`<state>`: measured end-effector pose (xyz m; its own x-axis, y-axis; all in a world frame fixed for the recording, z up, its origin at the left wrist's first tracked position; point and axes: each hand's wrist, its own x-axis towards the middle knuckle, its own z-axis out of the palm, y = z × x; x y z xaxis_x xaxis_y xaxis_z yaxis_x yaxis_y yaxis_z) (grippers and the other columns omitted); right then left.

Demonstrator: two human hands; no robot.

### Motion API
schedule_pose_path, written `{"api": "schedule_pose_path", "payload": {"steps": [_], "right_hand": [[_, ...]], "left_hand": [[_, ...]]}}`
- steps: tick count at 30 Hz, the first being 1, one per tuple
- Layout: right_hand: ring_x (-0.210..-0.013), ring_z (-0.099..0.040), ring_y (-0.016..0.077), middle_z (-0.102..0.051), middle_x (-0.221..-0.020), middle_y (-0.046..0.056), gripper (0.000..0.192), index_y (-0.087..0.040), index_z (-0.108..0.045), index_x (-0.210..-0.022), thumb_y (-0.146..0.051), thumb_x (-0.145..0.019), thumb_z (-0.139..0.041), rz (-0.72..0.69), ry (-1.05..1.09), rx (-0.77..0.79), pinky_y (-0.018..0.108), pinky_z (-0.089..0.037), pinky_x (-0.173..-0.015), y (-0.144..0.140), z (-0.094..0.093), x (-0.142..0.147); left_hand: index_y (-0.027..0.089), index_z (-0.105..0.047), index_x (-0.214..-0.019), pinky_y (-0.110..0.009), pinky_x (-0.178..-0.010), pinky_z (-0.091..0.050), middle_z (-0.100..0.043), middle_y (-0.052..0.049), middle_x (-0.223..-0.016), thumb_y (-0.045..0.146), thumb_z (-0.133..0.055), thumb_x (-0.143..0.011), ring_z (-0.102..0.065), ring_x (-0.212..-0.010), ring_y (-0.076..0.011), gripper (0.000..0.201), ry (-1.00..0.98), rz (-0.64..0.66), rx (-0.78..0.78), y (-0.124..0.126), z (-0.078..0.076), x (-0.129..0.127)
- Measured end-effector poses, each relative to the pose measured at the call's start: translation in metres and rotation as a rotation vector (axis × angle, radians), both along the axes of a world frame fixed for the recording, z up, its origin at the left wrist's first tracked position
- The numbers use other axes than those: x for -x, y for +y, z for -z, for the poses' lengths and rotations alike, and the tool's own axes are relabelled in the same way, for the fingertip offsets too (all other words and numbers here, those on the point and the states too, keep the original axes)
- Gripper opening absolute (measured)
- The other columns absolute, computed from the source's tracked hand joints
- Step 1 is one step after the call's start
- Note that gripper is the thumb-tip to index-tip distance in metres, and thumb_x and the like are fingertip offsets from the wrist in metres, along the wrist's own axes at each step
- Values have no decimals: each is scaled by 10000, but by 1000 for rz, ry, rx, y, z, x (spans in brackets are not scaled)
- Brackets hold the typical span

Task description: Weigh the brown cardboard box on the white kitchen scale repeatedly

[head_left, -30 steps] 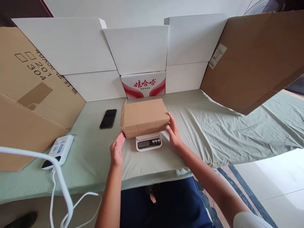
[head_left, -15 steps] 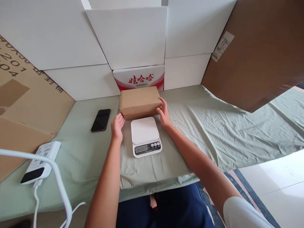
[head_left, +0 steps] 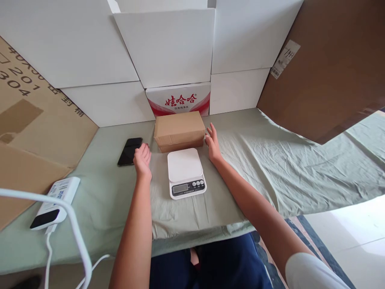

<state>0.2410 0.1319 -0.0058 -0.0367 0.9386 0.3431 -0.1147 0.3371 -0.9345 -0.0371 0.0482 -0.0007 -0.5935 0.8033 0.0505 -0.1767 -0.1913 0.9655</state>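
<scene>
well, the black phone (head_left: 128, 151) lies left on the surface (head_left: 105, 208), your left hand (head_left: 142, 161), loosely unfolded and free, overlapping its right side; the small brown box (head_left: 179, 130) sits near the back edge, the white scale (head_left: 185, 165) nearer the front edge; your right hand (head_left: 212, 145), spread wide, is just beside the box.

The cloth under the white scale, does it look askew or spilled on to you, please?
The cloth is heavily creased right of the scale, untidy compared with the smoother stretch around the phone; no spill shows.
</scene>
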Motion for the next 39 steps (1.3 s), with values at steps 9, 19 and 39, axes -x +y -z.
{"api": "schedule_pose_path", "payload": {"steps": [9,19,39], "right_hand": [[-1524,-358,247,-385,-1638,26,702,-318,-288,-1572,-605,-950,-440,-85,-69,-34,538,-346,-1229,-3,0,3],[-1542,-324,271,-374,-1646,28,800,-284,-315,-1567,-664,-894,-521,-96,-81,-91,503,-303,-1264,-8,-8,7],[-1471,-384,302,-325,-1643,55,685,-361,-278,-1568,-619,-964,-469,-3,-128,-183,510,-400,-1175,-133,-3,-31]], "left_hand": [[123,-709,-1247,-471,-1186,-354,-549,-234,-1473,699,-410,-884,-466,-1429,-326,743,20,110,6,3,4,-11],[124,-734,-1203,-497,-1172,-375,-598,-237,-1418,673,-516,-858,-520,-1381,-344,684,36,121,-37,3,9,-17],[149,-734,-1234,-488,-1143,-434,-689,-175,-1313,580,-538,-888,-609,-1295,-324,587,194,28,-198,-129,23,-49]]}}
